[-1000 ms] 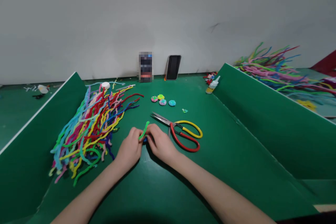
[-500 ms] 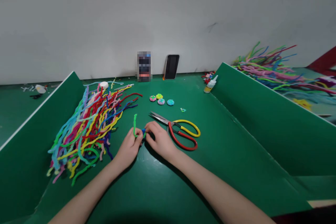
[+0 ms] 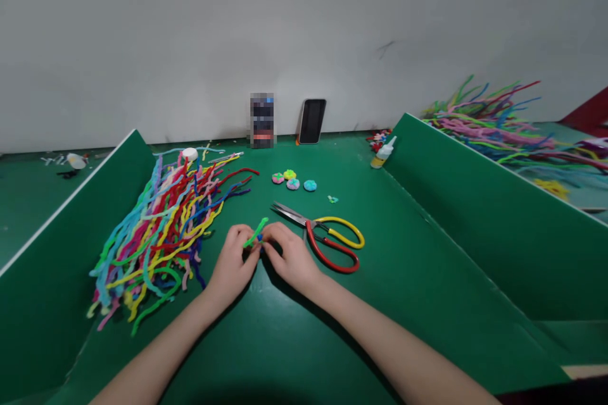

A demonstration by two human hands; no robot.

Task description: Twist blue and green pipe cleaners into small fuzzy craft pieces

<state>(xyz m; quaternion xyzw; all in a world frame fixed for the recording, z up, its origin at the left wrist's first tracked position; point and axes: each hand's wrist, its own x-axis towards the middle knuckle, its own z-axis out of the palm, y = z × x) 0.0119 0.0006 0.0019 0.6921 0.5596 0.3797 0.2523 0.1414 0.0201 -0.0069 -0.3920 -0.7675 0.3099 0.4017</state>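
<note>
My left hand (image 3: pixel 234 259) and my right hand (image 3: pixel 288 253) meet at the middle of the green table, fingertips pinched close together. Between them is a green pipe cleaner (image 3: pixel 258 231), its free end slanting up to the right, and a small blue piece (image 3: pixel 260 238) of the same fuzzy kind. Fingers cover most of both pieces. Just right of my right hand lie scissors (image 3: pixel 311 223) with one yellow and one red handle, blades pointing left. A heap of colourful pipe cleaners (image 3: pixel 175 221) spreads to the left of my left hand.
Several small fuzzy discs (image 3: pixel 293 184) and a tiny scrap (image 3: pixel 333 199) lie beyond the scissors. A glue bottle (image 3: pixel 382 153) leans by the right divider (image 3: pixel 475 228). Two phones stand against the wall, one a dark phone (image 3: pixel 312 121). The left divider (image 3: pixel 80 215) borders the heap.
The green pipe cleaner's free end has swung from upright to slanting right, closer to my right hand. My left hand's fingers have shifted up and nearer the right. The scissors have not moved.
</note>
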